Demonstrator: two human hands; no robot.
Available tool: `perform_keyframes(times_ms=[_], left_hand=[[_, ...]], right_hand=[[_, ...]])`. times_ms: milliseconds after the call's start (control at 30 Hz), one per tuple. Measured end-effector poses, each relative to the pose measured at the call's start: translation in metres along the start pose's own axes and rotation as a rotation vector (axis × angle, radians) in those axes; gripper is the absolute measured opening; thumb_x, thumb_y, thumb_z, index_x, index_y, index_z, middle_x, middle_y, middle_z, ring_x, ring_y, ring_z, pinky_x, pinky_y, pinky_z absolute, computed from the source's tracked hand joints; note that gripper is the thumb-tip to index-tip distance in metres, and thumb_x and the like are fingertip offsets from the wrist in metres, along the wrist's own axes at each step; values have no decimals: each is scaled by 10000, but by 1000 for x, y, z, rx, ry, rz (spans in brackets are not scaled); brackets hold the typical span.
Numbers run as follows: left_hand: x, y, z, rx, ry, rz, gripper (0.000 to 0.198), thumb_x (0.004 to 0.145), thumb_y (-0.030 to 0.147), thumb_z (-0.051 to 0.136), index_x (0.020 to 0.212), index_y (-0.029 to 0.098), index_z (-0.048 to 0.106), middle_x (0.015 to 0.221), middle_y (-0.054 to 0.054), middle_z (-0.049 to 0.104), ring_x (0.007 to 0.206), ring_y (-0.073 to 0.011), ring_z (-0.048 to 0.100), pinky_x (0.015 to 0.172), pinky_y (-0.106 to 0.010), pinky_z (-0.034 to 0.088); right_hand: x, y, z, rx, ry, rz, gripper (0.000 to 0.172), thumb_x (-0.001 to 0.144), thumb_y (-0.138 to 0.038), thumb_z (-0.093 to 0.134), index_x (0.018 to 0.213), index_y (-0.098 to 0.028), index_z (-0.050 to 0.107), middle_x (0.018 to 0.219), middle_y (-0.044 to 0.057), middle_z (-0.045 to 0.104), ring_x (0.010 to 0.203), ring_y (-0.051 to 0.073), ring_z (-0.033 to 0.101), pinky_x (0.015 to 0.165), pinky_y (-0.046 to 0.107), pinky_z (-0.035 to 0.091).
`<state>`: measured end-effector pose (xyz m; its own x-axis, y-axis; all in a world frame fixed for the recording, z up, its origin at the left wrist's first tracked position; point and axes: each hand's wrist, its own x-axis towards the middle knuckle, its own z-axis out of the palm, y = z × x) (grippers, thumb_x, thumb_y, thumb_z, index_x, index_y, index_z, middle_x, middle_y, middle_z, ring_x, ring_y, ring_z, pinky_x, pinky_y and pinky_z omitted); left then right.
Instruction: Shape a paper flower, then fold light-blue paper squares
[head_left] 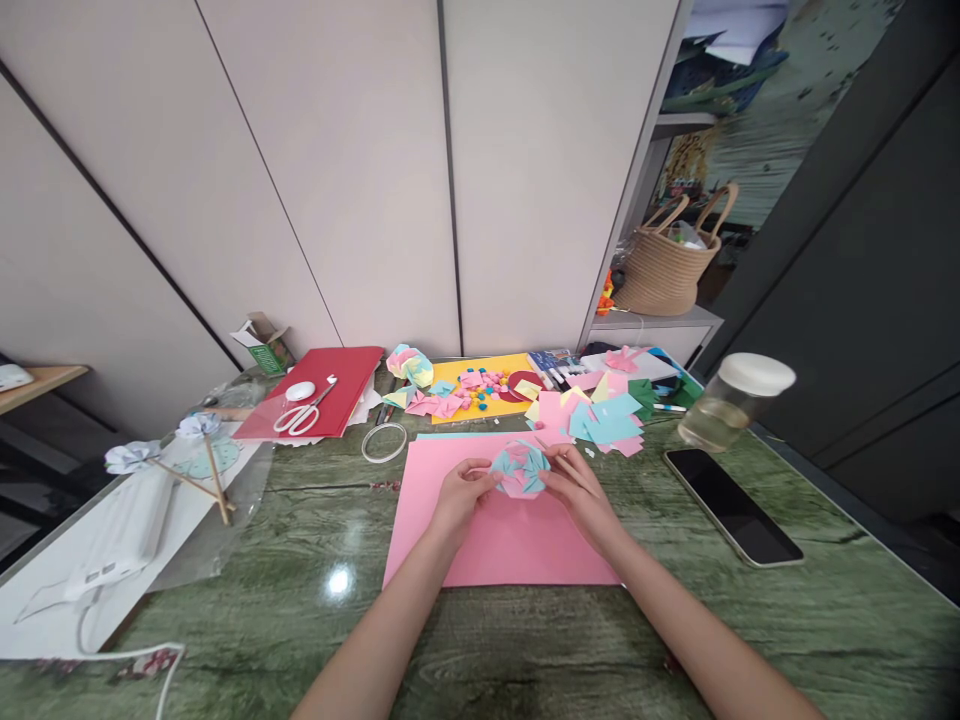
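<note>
A round folded paper piece [519, 468] in pink and light blue sits on a large pink sheet [501, 535] on the green table. My left hand [459, 493] pinches its left edge with closed fingers. My right hand [576, 485] grips its right edge, fingers curled over it. Both forearms reach in from the bottom of the view.
Loose pink, blue and yellow paper squares [600, 410] lie behind the sheet, with a yellow sheet [480, 385] carrying small folded pieces. White scissors [301, 412] rest on a red folder [319, 395]. A tape ring [384, 441], a phone [731, 503] and a lidded jar [731, 400] stand nearby.
</note>
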<state>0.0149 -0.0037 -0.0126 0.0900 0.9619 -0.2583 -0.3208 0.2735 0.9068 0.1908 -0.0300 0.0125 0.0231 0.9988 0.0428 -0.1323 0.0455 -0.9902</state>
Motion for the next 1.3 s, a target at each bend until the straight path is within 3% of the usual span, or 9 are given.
perform_keyframes(times_ms=[200,600,967,1300], left_hand=[[0,1,0,58,75,39,392,483,288,786,774,149,565,536,39,560,428,-41,425,433,-175,265],[0,0,0,188,106,124,355,501,303,762,763,150,578,577,-10,627,498,-94,524,482,-197,341],[0,-1,2,245,126,122,363,537,291,737,831,138,589,605,-36,645,488,-100,529,470,-197,367],[-1,-4,4,211,97,111,387,550,271,725,893,144,598,583,-23,642,494,-116,554,471,-199,374]], right_hand=[[-1,-1,1,-4,4,-10,342,616,-427,653,866,-252,500,890,6,532,851,183,487,686,275,419],[-1,-2,-1,22,-98,-39,251,704,-307,609,886,-250,446,987,17,523,979,206,494,751,292,420],[-3,-2,2,-245,-126,-197,261,719,-343,581,923,-248,450,983,20,529,994,192,514,821,312,417],[-6,-4,3,-301,-171,-230,235,744,-321,557,932,-251,435,1012,33,537,1022,198,512,812,313,426]])
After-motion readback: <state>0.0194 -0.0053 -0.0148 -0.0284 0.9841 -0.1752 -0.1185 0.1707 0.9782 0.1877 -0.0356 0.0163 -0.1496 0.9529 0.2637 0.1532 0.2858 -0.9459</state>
